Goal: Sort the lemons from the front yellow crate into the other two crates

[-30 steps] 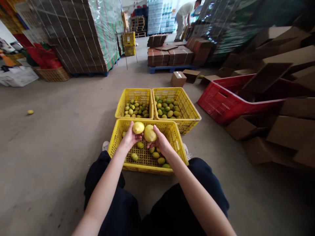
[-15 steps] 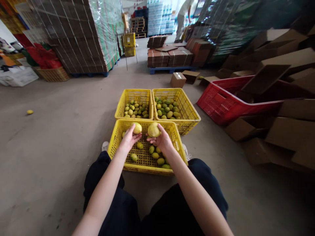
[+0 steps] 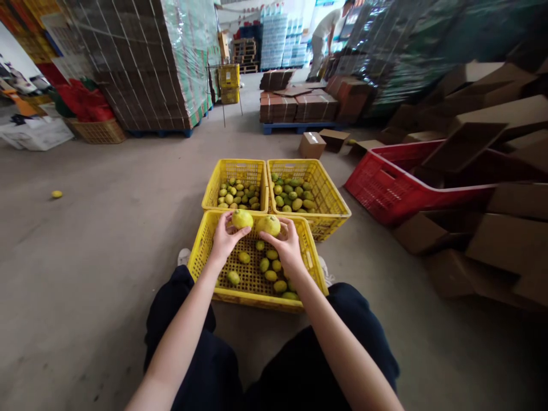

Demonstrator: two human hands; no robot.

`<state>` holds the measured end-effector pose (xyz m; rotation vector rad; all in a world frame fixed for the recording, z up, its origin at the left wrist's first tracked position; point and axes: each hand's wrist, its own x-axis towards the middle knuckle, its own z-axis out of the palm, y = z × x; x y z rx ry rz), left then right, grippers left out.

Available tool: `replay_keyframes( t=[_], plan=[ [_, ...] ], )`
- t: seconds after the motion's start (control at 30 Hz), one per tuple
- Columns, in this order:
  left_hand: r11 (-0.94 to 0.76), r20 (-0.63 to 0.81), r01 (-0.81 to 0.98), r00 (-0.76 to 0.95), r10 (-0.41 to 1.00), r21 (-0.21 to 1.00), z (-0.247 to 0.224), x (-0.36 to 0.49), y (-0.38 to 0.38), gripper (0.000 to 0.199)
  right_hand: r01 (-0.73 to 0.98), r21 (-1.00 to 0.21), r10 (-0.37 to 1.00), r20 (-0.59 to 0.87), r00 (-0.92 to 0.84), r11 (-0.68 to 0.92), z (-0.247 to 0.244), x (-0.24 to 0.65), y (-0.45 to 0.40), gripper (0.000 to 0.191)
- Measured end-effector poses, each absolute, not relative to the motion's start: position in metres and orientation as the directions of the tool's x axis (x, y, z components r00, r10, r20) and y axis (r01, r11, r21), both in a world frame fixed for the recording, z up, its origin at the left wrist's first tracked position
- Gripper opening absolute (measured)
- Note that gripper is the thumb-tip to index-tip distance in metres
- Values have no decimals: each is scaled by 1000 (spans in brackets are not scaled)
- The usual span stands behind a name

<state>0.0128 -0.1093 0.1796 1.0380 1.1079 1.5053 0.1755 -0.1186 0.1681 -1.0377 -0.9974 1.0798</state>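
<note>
My left hand (image 3: 225,240) is closed around a yellow lemon (image 3: 242,219), thumb below and fingers behind it. A second yellow lemon (image 3: 269,226) is gripped by my right hand (image 3: 287,242), close beside the first. Both hands are above the near yellow crate (image 3: 257,299), between my knees. Inside that crate lie several greenish-yellow lemons (image 3: 270,275), mostly on its right side, with a few further left. Behind it, the far left yellow crate (image 3: 208,191) and the far right yellow crate (image 3: 331,194) stand side by side, each holding many lemons.
A red crate (image 3: 385,185) with cardboard stands to the right, among piled open boxes (image 3: 505,228). One lemon (image 3: 56,194) lies on the floor at left. Wrapped pallet stacks (image 3: 137,63) and flattened cartons on a blue pallet (image 3: 299,127) stand further back. A person (image 3: 323,40) bends over there.
Both hands have turned the lemons, and my fingers now wrap around their outer sides with thumbs nearer me. The left lemon has shifted slightly toward the right one. The view has tilted slightly upward.
</note>
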Motion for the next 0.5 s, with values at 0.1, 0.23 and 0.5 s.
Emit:
replay_keyframes(
  t=[0.1,0.23,0.5],
  plan=[
    [17,-21,-372,-7,1000,928,186,11,-111,57,-359,-929,990,40,138,87,172,178,-116,51],
    [91,-55,-470,90,994,878,193,8,-115,52,-506,-862,991,-60,116,8,177,181,-116,51],
    [260,-252,-601,99,963,756,194,11,-114,22,-499,-866,993,-85,87,-30,186,183,-120,38]
  ],
)
